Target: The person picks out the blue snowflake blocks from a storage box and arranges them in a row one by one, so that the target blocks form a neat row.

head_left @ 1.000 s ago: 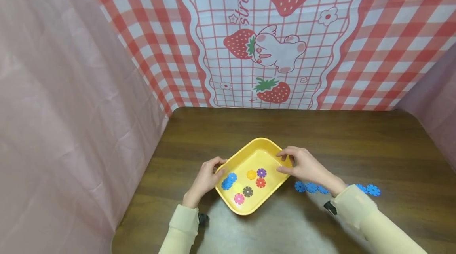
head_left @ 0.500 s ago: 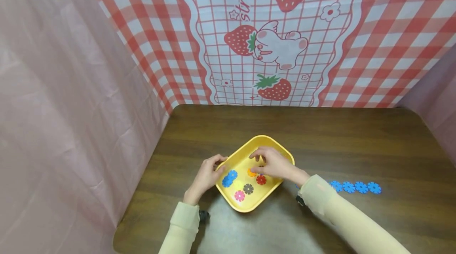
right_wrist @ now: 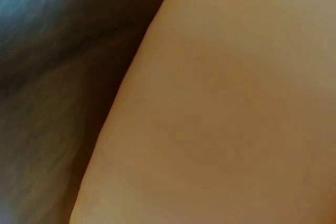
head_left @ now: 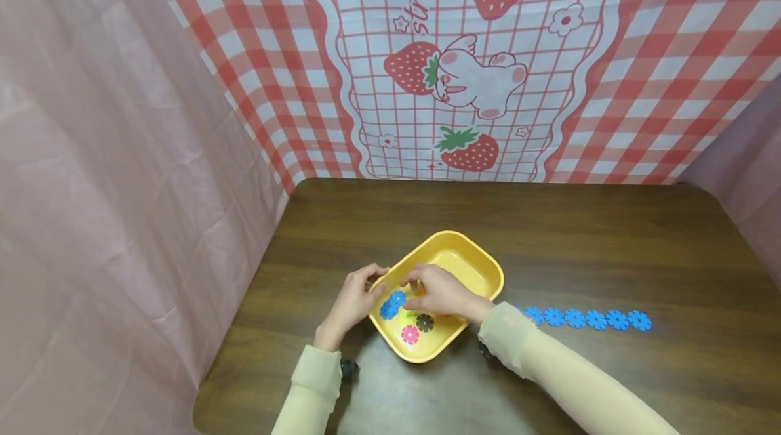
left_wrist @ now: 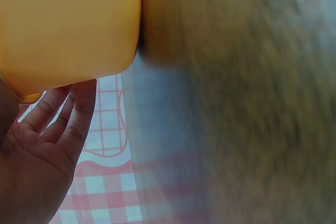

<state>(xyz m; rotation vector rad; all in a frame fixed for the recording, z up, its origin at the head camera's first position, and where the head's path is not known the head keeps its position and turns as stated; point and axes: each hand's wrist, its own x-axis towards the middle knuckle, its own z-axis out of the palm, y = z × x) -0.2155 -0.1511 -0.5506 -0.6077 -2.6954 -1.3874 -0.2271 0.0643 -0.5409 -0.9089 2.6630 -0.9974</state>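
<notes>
Thumb and fingertips stand apart on a person's right hand (head_left: pixel 444 291), lowered into a yellow tray (head_left: pixel 466 267), the gap between them facing two overlapping blue discs (head_left: pixel 392 304) just beyond the tips. An orange piece (head_left: pixel 421 291), mostly hidden, shows within that gap; whether the fingers touch it cannot be told. On the near side of the thumb lies a dark brown disc (head_left: pixel 425 323), with a pink disc (head_left: pixel 410 335) nearer the person, both inside the tray. Opposite these fingertips, the left hand (head_left: pixel 349 298) grips the tray's end, its thumb at the rim and its fingers against the outside wall, as the left wrist view confirms. To the right of the right hand's fingers, past the wrist and outside the tray, a row of blue discs (head_left: pixel 594 320) stretches across a wooden table (head_left: pixel 549 232), its near end partly covered by the right sleeve (head_left: pixel 518 340). Farthest from the fingers, beyond the table's far edge, hangs a red-and-white strawberry-print cloth (head_left: pixel 476 83), with a pale pink curtain (head_left: pixel 122 184) off to the left.
</notes>
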